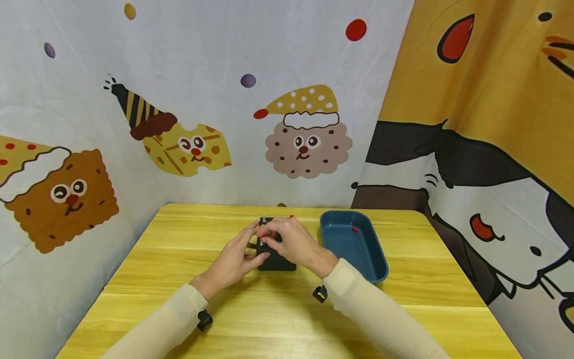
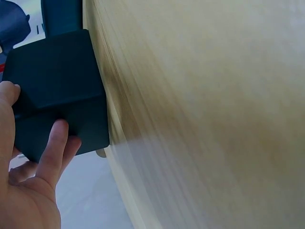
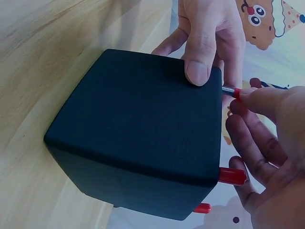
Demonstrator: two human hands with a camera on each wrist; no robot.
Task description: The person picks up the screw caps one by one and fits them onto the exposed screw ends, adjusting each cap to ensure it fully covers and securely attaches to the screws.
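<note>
A black box (image 1: 277, 263) stands on the table, with metal threaded posts (image 3: 228, 89) rising from its top. My left hand (image 1: 233, 259) steadies the box, thumb on its front face and other fingers along its left side. With thumb and fingertips, my right hand (image 1: 289, 242) pinches a small red cap (image 3: 237, 93) at the end of the near-left post. Two more red caps (image 3: 232, 175) stick up from the top, seen in the right wrist view. Behind the hands, a bare metal post (image 1: 263, 219) shows at the back left corner. Much of the top is hidden by the right hand.
A blue tray (image 1: 381, 259) stands on the table to the right of the box, with a small red piece (image 1: 355, 229) in it. The wooden table (image 1: 170, 244) ends at a printed curtain (image 1: 242, 189) behind.
</note>
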